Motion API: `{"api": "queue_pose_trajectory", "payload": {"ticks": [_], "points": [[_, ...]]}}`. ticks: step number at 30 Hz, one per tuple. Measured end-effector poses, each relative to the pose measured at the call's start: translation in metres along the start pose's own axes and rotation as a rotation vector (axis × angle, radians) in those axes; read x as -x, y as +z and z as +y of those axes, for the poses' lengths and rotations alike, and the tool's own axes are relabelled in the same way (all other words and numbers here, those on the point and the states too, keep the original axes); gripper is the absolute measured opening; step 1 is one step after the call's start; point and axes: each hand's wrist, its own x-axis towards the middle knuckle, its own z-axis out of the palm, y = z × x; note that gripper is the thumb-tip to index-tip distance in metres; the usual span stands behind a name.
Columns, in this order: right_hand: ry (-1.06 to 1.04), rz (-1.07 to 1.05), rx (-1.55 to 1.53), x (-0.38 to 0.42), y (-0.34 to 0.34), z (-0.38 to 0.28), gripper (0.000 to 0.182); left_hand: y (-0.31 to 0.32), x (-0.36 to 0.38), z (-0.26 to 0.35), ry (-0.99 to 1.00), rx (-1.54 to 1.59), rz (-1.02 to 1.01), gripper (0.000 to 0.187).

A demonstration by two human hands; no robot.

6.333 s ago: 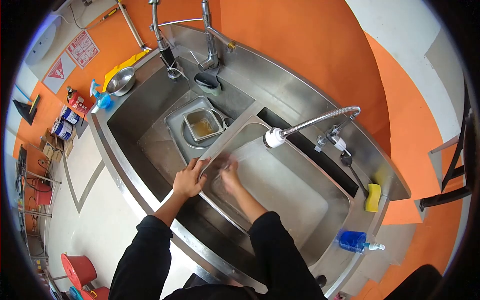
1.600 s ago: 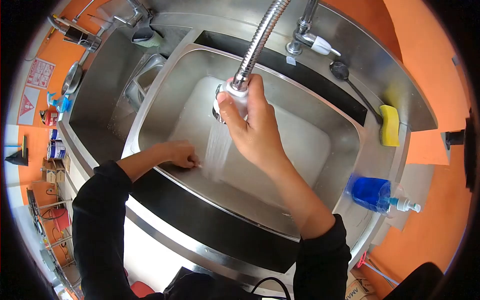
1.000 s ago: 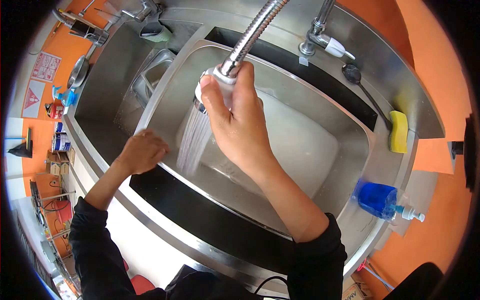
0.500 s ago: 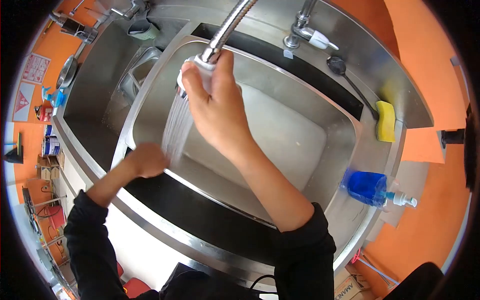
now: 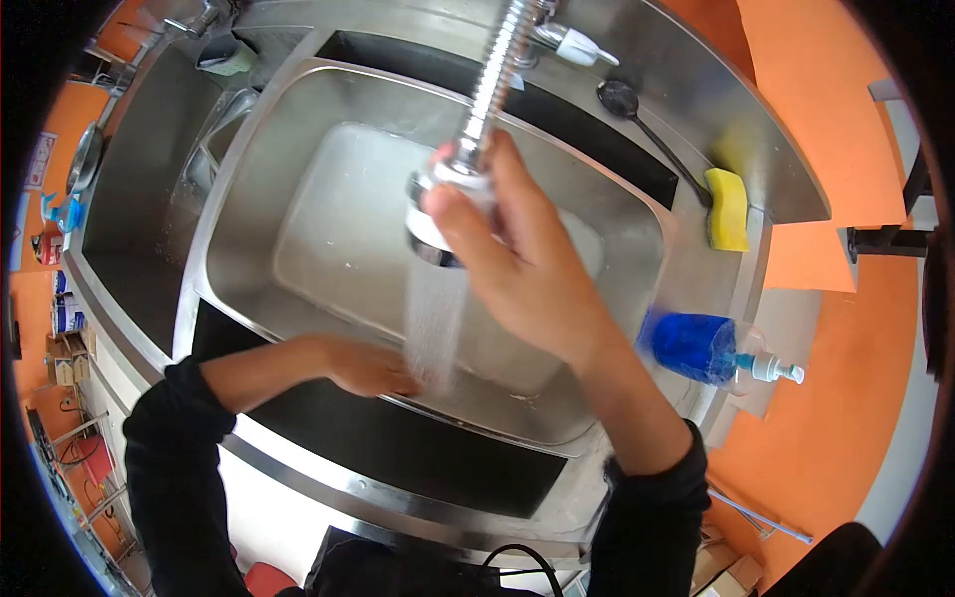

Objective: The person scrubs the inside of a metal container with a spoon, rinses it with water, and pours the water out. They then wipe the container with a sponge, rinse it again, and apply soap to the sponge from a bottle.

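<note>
My right hand (image 5: pixel 532 264) is wrapped round the white and chrome spray head (image 5: pixel 434 221) at the end of a ribbed metal hose (image 5: pixel 494 82). Water streams down from the head toward the near wall of a large steel basin (image 5: pixel 224 179). My left hand (image 5: pixel 363 366) is at the basin's near rim, beside the falling water. Its fingers are blurred, and nothing shows in it. Some shallow water lies on the basin floor.
On the right ledge are a yellow sponge (image 5: pixel 728 210), a black ladle (image 5: pixel 652 134) and a blue soap bottle (image 5: pixel 696 346). A tap handle (image 5: pixel 582 47) stands behind the basin. The left sink holds a metal container (image 5: pixel 214 144) and a green cup (image 5: pixel 227 60).
The spray head and my right hand have moved right and nearer. My left hand has moved right along the near rim. The whole view has shifted, with the basin now further left.
</note>
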Motion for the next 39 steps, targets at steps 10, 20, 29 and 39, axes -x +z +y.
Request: {"api": "queue_pose_trajectory", "payload": {"ticks": [10, 20, 29, 39], "points": [[-0.064, 0.048, 0.03, 0.001, 0.002, 0.006, 0.024, -0.014, 0.021, 0.037, -0.221, 0.016, 0.056, 0.037], [-0.048, 0.1, -0.043, -0.005, 0.017, 0.005, 0.026, -0.012, 0.044, 0.04, 0.002, 0.276, 0.438, 0.034], [-0.054, 0.097, -0.024, 0.002, 0.006, 0.009, 0.024, -0.001, 0.032, 0.038, -0.012, 0.26, 0.648, 0.031], [-0.086, 0.124, -0.04, 0.001, 0.011, 0.012, 0.028, -0.002, 0.025, 0.033, 0.054, 0.176, 0.67, 0.031]]}}
